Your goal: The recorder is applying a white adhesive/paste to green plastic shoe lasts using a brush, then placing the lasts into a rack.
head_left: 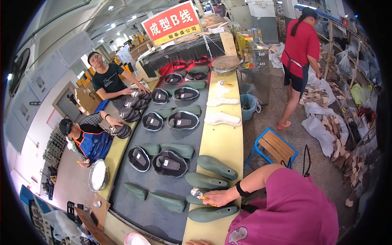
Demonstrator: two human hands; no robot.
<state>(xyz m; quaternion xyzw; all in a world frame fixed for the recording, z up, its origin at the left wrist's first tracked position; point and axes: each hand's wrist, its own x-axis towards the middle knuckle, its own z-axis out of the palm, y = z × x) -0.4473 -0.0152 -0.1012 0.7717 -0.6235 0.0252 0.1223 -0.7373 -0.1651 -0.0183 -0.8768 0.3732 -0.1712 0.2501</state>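
Observation:
My right hand (218,198), wearing a black wristband, is closed around the yellow handle of a brush (198,193). White paste coats the brush head, which is over a green shoe last (192,199) partly covered by my hand. Beside it on the yellow ledge lie more green lasts (216,167), including one just below my hand (213,214). Only a sliver of my left hand (198,242) shows at the lower edge by the ledge; its fingers are mostly cut off. On the dark conveyor, two green lasts (168,201) lie nearest my brush.
Dark shoe uppers (170,164) and lasts sit in rows along the conveyor (126,208). Two white insole-shaped pieces (222,119) lie farther up the ledge. Across sit two people beside a white basin (99,174). A blue-framed stool (275,149) and a person in red (300,49) are right.

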